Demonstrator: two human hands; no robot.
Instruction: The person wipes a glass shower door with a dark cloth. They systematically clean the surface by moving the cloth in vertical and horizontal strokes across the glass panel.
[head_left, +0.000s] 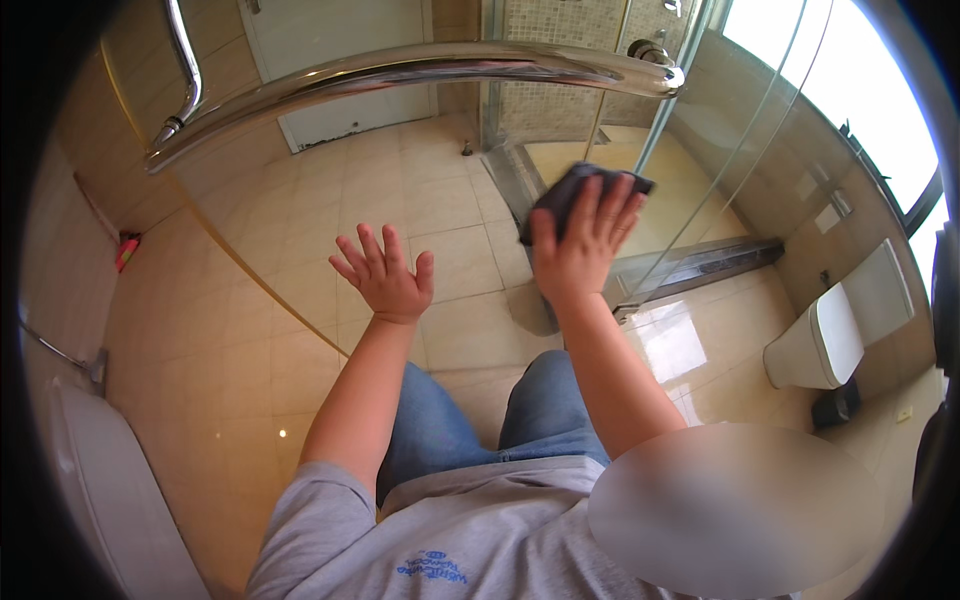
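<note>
A clear glass shower panel (450, 180) stands before me, its edge running down on the left. My right hand (581, 247) holds a dark grey cloth (559, 199) spread beneath its fingers, apparently flat against the glass. Hand and cloth look slightly blurred. To the left, my left hand (390, 281) is raised with its fingers spread and nothing in it. Its palm faces the glass; whether it touches the pane is hard to tell. Above both hands, a thick chrome bar (420, 67) crosses the panel.
At the right stand a white toilet (814, 345) and a dark bin (836, 405). A white bathtub or basin side (105, 480) curves along the lower left. Behind the glass are a dark shower kerb (697, 266) and a white door (345, 67). Beige tiles (450, 262) cover the floor.
</note>
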